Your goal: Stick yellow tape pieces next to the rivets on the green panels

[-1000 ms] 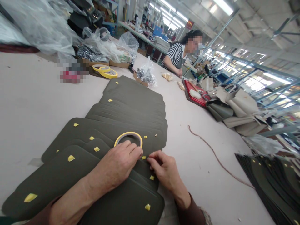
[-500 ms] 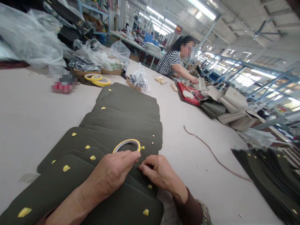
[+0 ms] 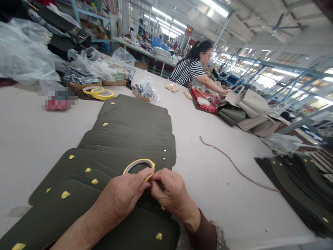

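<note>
My left hand (image 3: 125, 194) is closed on a roll of yellow tape (image 3: 139, 161), its ring standing up above the fingers. Beside the roll's near right edge, my right hand (image 3: 173, 192) is pinched, its fingertips meeting those of the left; whatever they hold is hidden. Both hands are over a spread of overlapping dark green panels (image 3: 132, 114) with rounded corners. Small yellow tape pieces (image 3: 65, 194) dot the panels, mostly along the left side. Two small shiny metal studs (image 3: 164, 155) show on one panel near its right edge.
More yellow tape rolls (image 3: 100, 93) lie at the back left by plastic bags. A brown cord (image 3: 229, 159) crosses the table to the right, near a stack of dark panels (image 3: 293, 184). Across the table, a person in a striped shirt (image 3: 187, 71) reaches toward pale bags (image 3: 253, 106).
My right hand has risen from the panel to meet the left fingers at the tape roll. The view has shifted slightly right. The person across the table has reached farther right.
</note>
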`<state>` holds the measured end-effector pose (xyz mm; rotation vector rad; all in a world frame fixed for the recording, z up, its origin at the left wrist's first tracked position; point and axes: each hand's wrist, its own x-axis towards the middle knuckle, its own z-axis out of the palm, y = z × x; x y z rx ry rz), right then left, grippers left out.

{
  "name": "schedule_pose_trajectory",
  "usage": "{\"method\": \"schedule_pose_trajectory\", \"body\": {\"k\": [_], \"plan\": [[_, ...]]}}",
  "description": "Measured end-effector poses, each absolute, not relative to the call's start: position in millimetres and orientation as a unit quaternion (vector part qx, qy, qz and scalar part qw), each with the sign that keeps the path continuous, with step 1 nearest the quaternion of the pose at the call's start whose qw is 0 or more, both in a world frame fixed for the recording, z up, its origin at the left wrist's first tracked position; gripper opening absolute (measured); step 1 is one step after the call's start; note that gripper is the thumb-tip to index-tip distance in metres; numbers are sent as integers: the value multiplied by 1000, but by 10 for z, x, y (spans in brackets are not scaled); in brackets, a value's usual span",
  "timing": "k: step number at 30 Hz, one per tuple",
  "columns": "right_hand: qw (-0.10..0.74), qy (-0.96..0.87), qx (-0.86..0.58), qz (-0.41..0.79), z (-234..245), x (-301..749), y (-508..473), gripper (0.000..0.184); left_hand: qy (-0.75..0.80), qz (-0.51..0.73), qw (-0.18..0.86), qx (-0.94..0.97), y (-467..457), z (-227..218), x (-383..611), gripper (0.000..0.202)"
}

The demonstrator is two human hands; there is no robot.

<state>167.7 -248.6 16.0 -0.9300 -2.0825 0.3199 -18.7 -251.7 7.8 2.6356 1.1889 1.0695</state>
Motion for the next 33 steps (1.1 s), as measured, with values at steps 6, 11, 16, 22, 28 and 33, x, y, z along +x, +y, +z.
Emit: {"method": "schedule_pose_trajectory", "body": {"k": [6,11,16,22,28,33], "plan": [[422,-809,-403,71,142,1682,-2518,14,375,359,103,849,-2488,176,-136,19],[438,-729,-491,186,219,1665,-2528,12,385,358,92,846,-2433,239,-35,21],[430,-545,-579,429,234,1715,-2461,10,357,408,63,838,-2447,240,87,15],[371,-458,-622,516,107,2061,-2404,21,364,411,65,833,-2456,176,88,9],[277,-496,-614,547,57,2123,-2553,21,419,353,35,836,-2404,83,59,15],[269,-595,-616,440,70,2034,-2559,14,467,268,42,842,-2416,28,58,15]]}}
